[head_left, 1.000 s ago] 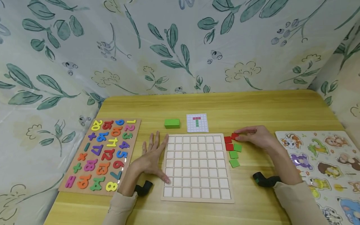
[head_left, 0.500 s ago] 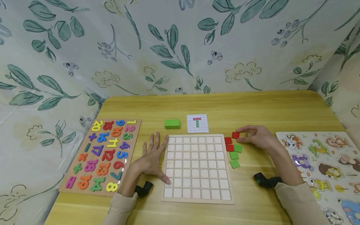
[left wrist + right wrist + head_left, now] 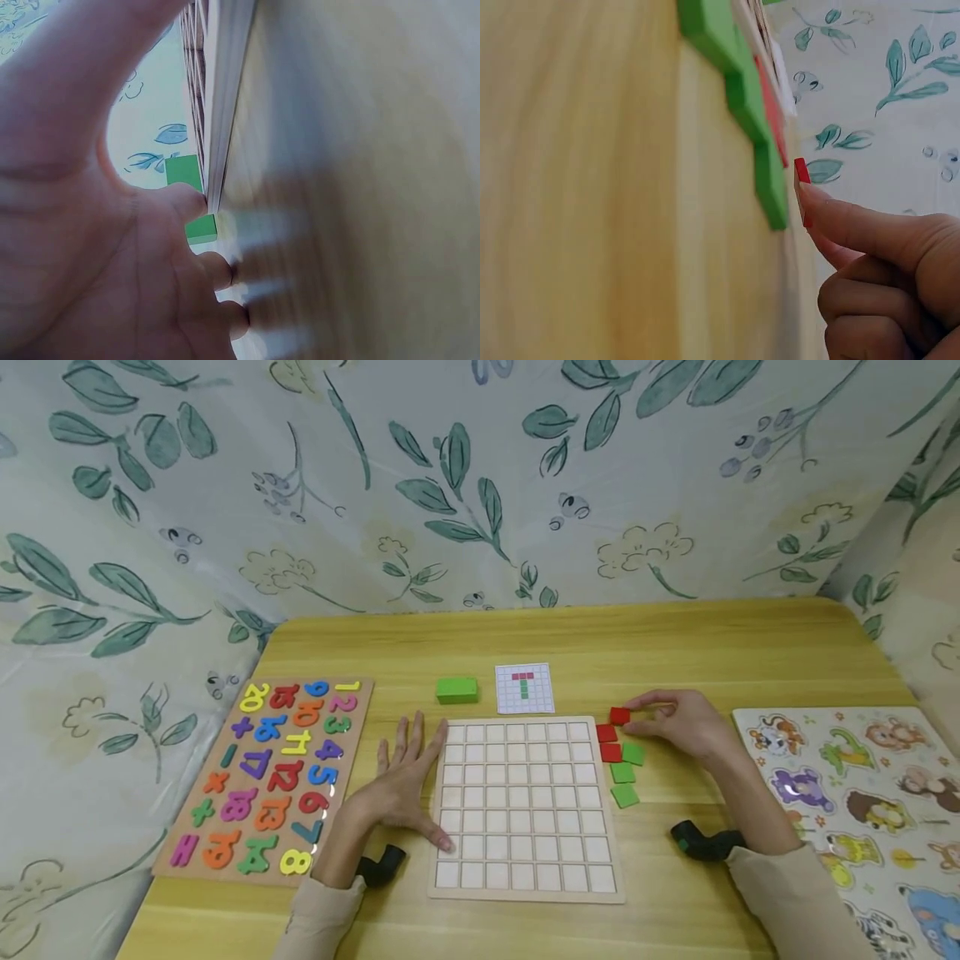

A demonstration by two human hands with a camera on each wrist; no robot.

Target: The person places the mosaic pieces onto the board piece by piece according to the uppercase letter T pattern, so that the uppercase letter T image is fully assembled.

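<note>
My left hand is spread wide along the left side of a wooden grid board. Its thumb rests on the board's lower left rim, and the index fingertip touches the upper left corner. Beyond the board's upper right corner, my right hand pinches a red square tile between thumb and index finger. In the right wrist view that tile stands on edge in the pinch, the other fingers curled below. Two more red tiles and three green tiles lie beside the board's right edge.
A pattern card with a red and green T lies behind the board, beside a green block. A number puzzle lies on the left, an animal puzzle on the right. Patterned cloth hangs behind the table.
My right hand has shifted slightly left with the red tile, which shows more fully than a second ago. The left hand stays in place on the board.
</note>
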